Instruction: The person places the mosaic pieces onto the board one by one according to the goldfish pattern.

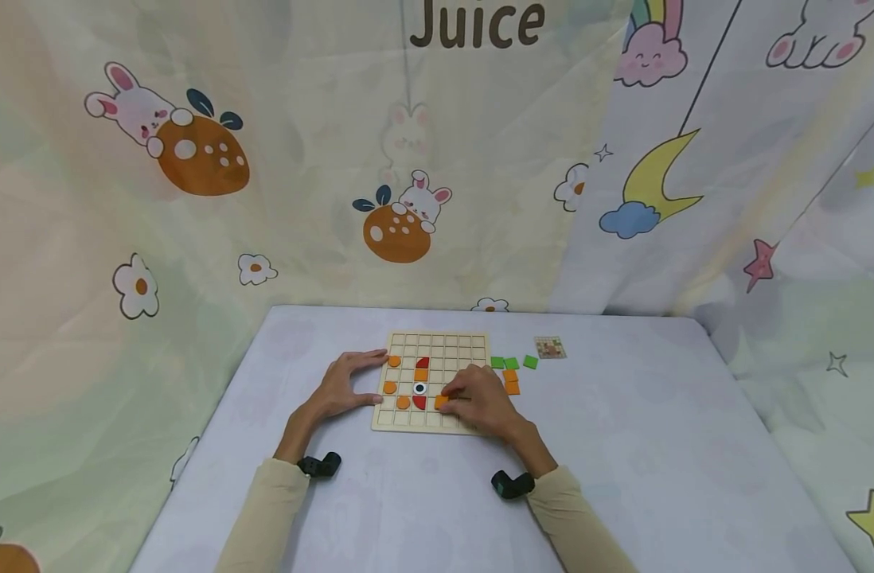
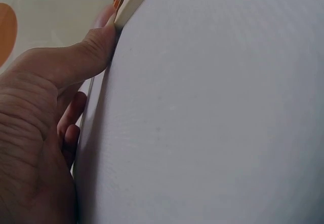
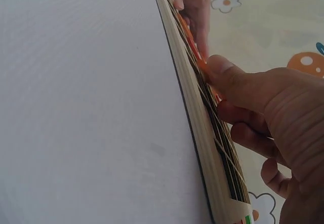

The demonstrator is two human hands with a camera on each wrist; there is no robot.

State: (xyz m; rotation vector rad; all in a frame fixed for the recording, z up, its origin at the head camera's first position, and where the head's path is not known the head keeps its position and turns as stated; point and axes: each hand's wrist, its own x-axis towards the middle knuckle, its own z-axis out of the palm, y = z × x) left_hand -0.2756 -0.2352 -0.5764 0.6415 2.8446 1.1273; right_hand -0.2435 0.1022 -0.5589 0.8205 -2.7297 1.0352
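Note:
A wooden grid board (image 1: 451, 342) lies on the table, with small coloured tiles set in its cells. My left hand (image 1: 340, 387) rests at the board's left edge, thumb and fingers spread and touching its rim. In the lower middle of the board my right hand (image 1: 483, 400) pinches an orange square tile (image 1: 441, 403) between thumb and fingers. Left of that tile sits a red quarter-circle tile (image 1: 419, 403). Above it stand an eye tile (image 1: 419, 388), an orange square (image 1: 421, 375) and another red tile (image 1: 423, 363). Orange round tiles (image 1: 390, 387) lie in cells near the left side.
Right of the board lie green square tiles (image 1: 511, 364) and orange square tiles (image 1: 512, 382). A small picture card (image 1: 550, 348) is behind them. A white cloth covers the table (image 1: 623, 446), and a printed curtain (image 1: 301, 159) hangs behind it. Each wrist wears a black camera (image 1: 512, 485).

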